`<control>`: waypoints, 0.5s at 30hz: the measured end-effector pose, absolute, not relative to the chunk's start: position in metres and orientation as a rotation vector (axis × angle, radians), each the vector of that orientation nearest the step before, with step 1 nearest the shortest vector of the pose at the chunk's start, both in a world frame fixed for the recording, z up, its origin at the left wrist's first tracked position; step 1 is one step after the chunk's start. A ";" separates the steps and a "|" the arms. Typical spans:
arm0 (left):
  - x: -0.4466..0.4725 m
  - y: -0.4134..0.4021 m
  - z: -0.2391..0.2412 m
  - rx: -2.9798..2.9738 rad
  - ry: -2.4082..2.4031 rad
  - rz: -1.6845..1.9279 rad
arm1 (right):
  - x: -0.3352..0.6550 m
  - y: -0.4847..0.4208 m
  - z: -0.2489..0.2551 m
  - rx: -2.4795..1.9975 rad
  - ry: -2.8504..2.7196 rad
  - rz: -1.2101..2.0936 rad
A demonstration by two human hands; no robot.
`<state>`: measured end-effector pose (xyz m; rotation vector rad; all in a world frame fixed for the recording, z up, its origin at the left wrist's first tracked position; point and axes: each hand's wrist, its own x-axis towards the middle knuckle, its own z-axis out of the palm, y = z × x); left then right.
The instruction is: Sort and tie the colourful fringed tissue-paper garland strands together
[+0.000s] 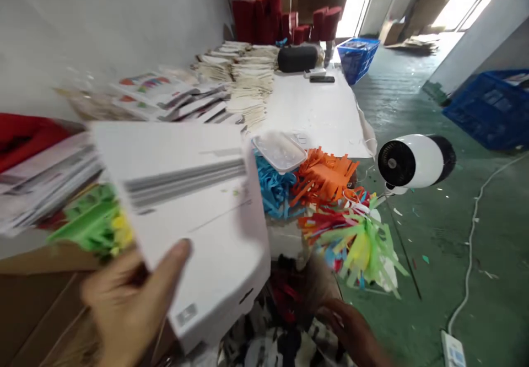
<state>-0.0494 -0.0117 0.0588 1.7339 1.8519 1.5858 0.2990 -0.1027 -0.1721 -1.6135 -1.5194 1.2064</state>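
Note:
My left hand point(136, 295) is closed on a white piece of printed card point(215, 235), thumb on top and fingers beneath. Grey stripes and a small grey square mark the card, which is tilted and slightly blurred. Low over my lap is my right hand point(351, 323), its fingers smeared and partly hidden, so what it holds is unclear. To the right of the card lie blue cut strips point(275, 188), orange fringed strips point(326, 174) and a multicoloured fringed bundle point(359, 240). A clear plastic tray point(281, 151) rests above the blue strips.
Stacked printed packs point(165, 94) and cream bundles point(252, 75) line the wall side. A white fan point(421, 160) stands at the right. Blue baskets point(357, 61) and a cable with a power strip point(453, 350) are on the green floor. Green strips point(88, 218) lie left.

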 end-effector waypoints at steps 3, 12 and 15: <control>-0.026 -0.045 0.050 2.053 1.551 1.439 | 0.266 -0.129 -0.107 -1.391 -1.456 1.195; 0.016 -0.107 0.013 2.324 0.831 1.059 | 0.178 -0.124 -0.023 -1.259 -1.031 0.899; 0.000 -0.089 0.015 2.115 1.085 1.308 | 0.187 -0.113 -0.026 -1.183 -0.824 1.027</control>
